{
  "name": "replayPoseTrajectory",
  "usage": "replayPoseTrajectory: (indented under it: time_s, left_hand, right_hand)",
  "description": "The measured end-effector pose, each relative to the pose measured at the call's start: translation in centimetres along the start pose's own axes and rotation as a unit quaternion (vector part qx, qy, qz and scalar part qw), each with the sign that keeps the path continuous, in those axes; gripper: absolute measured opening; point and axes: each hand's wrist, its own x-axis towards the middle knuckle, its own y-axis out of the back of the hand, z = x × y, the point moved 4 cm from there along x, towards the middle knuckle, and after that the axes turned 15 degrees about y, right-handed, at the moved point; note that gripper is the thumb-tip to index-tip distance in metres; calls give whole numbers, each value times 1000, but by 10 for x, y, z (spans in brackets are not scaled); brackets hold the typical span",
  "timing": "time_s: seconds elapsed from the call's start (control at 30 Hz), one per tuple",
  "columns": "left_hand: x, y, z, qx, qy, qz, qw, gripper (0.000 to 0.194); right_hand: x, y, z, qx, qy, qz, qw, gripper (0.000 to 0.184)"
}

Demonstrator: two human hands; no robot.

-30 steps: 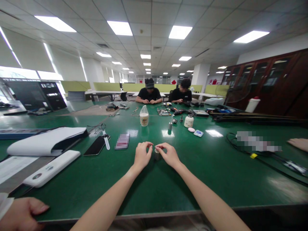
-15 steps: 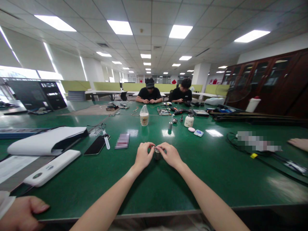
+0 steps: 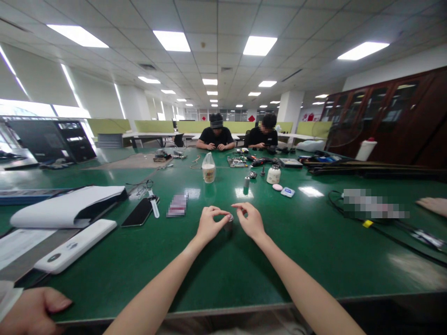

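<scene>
A small grey metal cylinder (image 3: 229, 226) stands upright on the green table (image 3: 223, 270) in front of me, partly covered by fingers. My left hand (image 3: 211, 223) pinches its top edge with thumb and index finger. Just right of the cylinder, my right hand (image 3: 249, 219) is raised with its fingers apart and the index finger stretched leftward. I see nothing in that hand. Farther back stands a similar silver cylinder (image 3: 247, 181).
Left are a phone (image 3: 137, 212), a watch (image 3: 153, 204), a white device (image 3: 77, 245) and curled paper (image 3: 68, 204). A bagged cup (image 3: 208, 170), white jar (image 3: 274, 174) and small case (image 3: 287, 192) stand ahead. Other people's hands rest at lower left (image 3: 35, 307) and far right (image 3: 433, 204).
My right hand has come off the cylinder's top and shifted right, its fingers now apart. The left hand stays at the cylinder, its thumb slightly farther over the top.
</scene>
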Motion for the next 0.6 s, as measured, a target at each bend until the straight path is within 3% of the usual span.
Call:
replayPoseTrajectory:
  time_s: [0.13, 0.23, 0.43, 0.6]
  left_hand:
    - [7, 7, -3, -5, -8, 34, 999, 18]
    - [15, 16, -19, 37, 11, 77, 996, 21]
    - [26, 12, -63, 176, 59, 5, 983, 21]
    - [26, 12, -57, 173, 43, 33, 983, 25]
  right_hand:
    - [2, 5, -3, -13, 2, 13, 1000, 29]
    - [2, 6, -1, -13, -2, 20, 1000, 30]
    - [1, 5, 2, -13, -9, 18, 1000, 26]
    - [1, 4, 2, -17, -17, 12, 1000, 26]
